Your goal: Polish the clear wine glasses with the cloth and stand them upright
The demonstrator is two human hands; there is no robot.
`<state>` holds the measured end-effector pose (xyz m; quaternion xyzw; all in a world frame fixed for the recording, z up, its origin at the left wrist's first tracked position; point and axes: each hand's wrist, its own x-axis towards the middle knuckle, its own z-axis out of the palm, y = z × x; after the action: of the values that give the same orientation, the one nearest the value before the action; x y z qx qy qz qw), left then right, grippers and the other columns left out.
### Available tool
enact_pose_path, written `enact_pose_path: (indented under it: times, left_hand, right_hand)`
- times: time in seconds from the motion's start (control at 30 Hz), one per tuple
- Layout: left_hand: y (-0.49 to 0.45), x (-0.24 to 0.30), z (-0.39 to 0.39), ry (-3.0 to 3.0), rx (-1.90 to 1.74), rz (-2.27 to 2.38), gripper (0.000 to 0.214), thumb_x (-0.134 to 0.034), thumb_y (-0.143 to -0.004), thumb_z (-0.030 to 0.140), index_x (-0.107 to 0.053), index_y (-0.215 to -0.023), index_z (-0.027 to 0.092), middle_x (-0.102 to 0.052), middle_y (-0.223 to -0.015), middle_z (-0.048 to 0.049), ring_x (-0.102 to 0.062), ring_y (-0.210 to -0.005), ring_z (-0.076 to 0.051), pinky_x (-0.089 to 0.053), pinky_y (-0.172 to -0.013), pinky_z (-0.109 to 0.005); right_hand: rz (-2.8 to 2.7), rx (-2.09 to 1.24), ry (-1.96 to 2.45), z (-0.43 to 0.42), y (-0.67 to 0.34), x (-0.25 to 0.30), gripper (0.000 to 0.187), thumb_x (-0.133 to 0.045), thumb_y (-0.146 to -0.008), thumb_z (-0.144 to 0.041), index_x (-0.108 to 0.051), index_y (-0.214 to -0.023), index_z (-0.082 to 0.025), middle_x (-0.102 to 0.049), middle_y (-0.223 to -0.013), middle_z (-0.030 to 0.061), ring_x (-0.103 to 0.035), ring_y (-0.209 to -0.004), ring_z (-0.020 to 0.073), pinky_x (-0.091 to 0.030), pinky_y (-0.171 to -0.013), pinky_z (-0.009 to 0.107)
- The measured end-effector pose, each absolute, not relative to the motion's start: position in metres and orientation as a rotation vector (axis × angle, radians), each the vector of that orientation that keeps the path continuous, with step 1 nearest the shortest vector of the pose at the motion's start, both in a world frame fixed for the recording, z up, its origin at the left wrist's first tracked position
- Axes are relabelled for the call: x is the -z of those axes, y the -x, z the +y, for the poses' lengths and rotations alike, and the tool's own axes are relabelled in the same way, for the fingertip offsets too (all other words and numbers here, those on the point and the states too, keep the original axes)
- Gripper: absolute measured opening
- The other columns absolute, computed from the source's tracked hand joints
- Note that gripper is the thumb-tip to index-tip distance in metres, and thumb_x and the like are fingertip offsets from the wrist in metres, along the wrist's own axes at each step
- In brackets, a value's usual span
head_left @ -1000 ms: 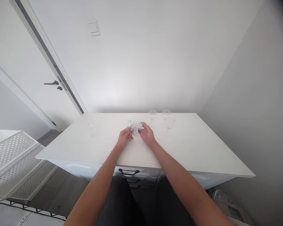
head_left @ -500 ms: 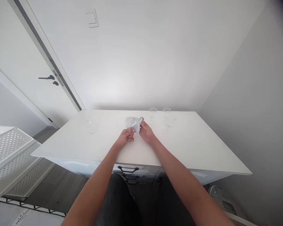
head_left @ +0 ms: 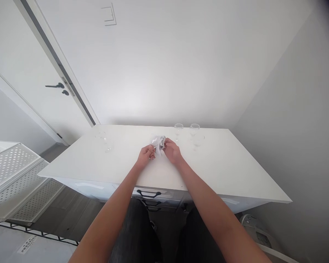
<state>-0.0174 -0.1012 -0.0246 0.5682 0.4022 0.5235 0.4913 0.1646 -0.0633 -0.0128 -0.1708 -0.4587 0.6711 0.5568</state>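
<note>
1. Fingers [head_left: 150, 149] of my left hand [head_left: 144, 156], closed on a clear glass [head_left: 154, 140].
2. Right hand [head_left: 172, 150], gripping a white cloth [head_left: 161, 143] against it.
3. I view both over the tabletop [head_left: 222, 171], left of two stemmed glasses [head_left: 195, 126].

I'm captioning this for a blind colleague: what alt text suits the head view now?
The left hand grips what looks like a glass; the right hand holds a crumpled white cloth against it, over a white counter. Stemmed glasses stand farther right.
</note>
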Motion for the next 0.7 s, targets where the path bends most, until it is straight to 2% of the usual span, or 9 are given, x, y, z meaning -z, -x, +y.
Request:
enact_pose_path:
  times: [0.07,0.13,0.2,0.3,0.43,0.5,0.57,0.63,0.7]
  left_hand:
    - [0.017,0.026,-0.101,-1.397,-1.240,0.944,0.056,-0.059,-0.092,0.073,-0.056,-0.081,0.018,-0.034,-0.058,0.0091,-0.039,-0.049,-0.007,-0.049,-0.065,-0.031]
    - [0.017,0.025,-0.102,-1.412,-1.194,0.898,0.056,-0.061,-0.090,0.073,-0.055,-0.079,0.018,-0.034,-0.057,0.0092,-0.038,-0.048,-0.007,-0.048,-0.064,-0.031]
    - [0.018,0.023,-0.104,-1.395,-1.153,0.866,0.056,-0.062,-0.091,0.072,-0.055,-0.078,0.018,-0.032,-0.056,0.0095,-0.036,-0.048,-0.007,-0.048,-0.064,-0.031]
    - [0.020,0.019,-0.106,-1.341,-1.043,0.788,0.056,-0.059,-0.092,0.072,-0.057,-0.080,0.018,-0.029,-0.057,0.0101,-0.030,-0.047,-0.006,-0.050,-0.065,-0.033]
    - [0.022,0.017,-0.108,-1.333,-0.930,0.732,0.058,-0.059,-0.090,0.074,-0.058,-0.078,0.018,-0.027,-0.055,0.0103,-0.025,-0.047,-0.006,-0.051,-0.064,-0.035]
    - [0.019,0.019,-0.107,-1.382,-1.035,0.800,0.058,-0.059,-0.090,0.074,-0.056,-0.075,0.018,-0.028,-0.056,0.0098,-0.028,-0.048,-0.007,-0.051,-0.066,-0.034]
    - [0.017,0.020,-0.107,-1.438,-1.153,0.880,0.058,-0.060,-0.090,0.074,-0.053,-0.075,0.019,-0.032,-0.058,0.0087,-0.034,-0.050,-0.008,-0.050,-0.068,-0.033]
    - [0.015,0.022,-0.107,-1.466,-1.173,0.910,0.059,-0.060,-0.089,0.076,-0.053,-0.076,0.019,-0.035,-0.059,0.0076,-0.039,-0.052,-0.008,-0.048,-0.065,-0.031]
    - [0.015,0.022,-0.106,-1.435,-1.110,0.876,0.061,-0.060,-0.087,0.078,-0.054,-0.077,0.018,-0.034,-0.058,0.0076,-0.040,-0.053,-0.009,-0.042,-0.058,-0.028]
  right_hand:
    - [-1.001,-1.640,0.388,-0.065,-0.165,0.012,0.023,-0.070,-0.090,-0.045,-0.062,-0.083,-0.024,-0.058,-0.083,0.0004,-0.055,-0.078,0.0178,-0.048,-0.072,0.032]
    - [-0.954,-1.667,0.413,-0.068,-0.165,0.010,0.024,-0.071,-0.091,-0.049,-0.065,-0.100,-0.027,-0.061,-0.087,-0.0006,-0.057,-0.079,0.0178,-0.050,-0.070,0.032]
    - [-1.009,-1.753,0.409,-0.073,-0.164,0.008,0.040,-0.070,-0.091,-0.058,-0.066,-0.117,-0.028,-0.067,-0.097,0.0022,-0.062,-0.086,0.0210,-0.053,-0.070,0.034]
    - [-1.159,-1.891,0.348,-0.079,-0.166,0.002,0.059,-0.064,-0.090,-0.071,-0.065,-0.127,-0.025,-0.071,-0.117,0.0099,-0.066,-0.099,0.0283,-0.058,-0.070,0.041]
    - [-1.266,-1.828,0.279,-0.085,-0.170,-0.006,0.058,-0.079,-0.081,-0.059,-0.066,-0.129,-0.027,-0.063,-0.143,0.0107,-0.063,-0.121,0.0324,-0.061,-0.080,0.045]
    - [-1.231,-1.659,0.297,-0.087,-0.169,-0.008,0.055,-0.085,-0.079,-0.047,-0.067,-0.127,-0.029,-0.060,-0.149,0.0082,-0.060,-0.129,0.0304,-0.060,-0.091,0.043]
    - [-1.179,-1.458,0.349,-0.089,-0.165,-0.008,0.059,-0.088,-0.076,-0.038,-0.066,-0.131,-0.031,-0.058,-0.152,0.0049,-0.057,-0.133,0.0272,-0.057,-0.098,0.040]
    - [-1.177,-1.407,0.382,-0.090,-0.161,-0.007,0.065,-0.089,-0.075,-0.039,-0.064,-0.135,-0.033,-0.058,-0.152,0.0041,-0.060,-0.127,0.0254,-0.059,-0.093,0.037]
    - [-1.205,-1.556,0.378,-0.090,-0.158,-0.005,0.064,-0.084,-0.079,-0.054,-0.064,-0.135,-0.032,-0.063,-0.146,0.0068,-0.067,-0.112,0.0255,-0.061,-0.078,0.037]
